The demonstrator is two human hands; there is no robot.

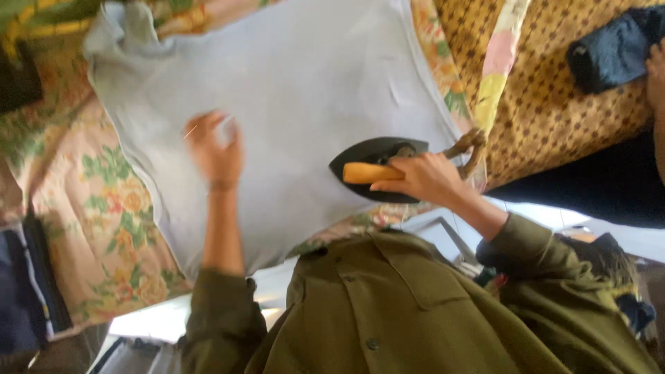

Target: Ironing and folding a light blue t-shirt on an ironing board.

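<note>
A pale grey-blue garment (305,76) lies spread flat on a floral-patterned cover (104,208). My right hand (422,180) grips the wooden handle of a black iron (374,152), which rests on the garment's right part near its edge. My left hand (216,154) is blurred and lies on the garment at the left with its fingers apart, holding nothing. Both my sleeves are olive green.
A brown dotted cloth (554,118) covers the surface at the right. A dark blue folded cloth (613,48) lies at the top right, with another person's hand (657,69) at the frame edge beside it. Dark clothes (28,284) hang at the lower left.
</note>
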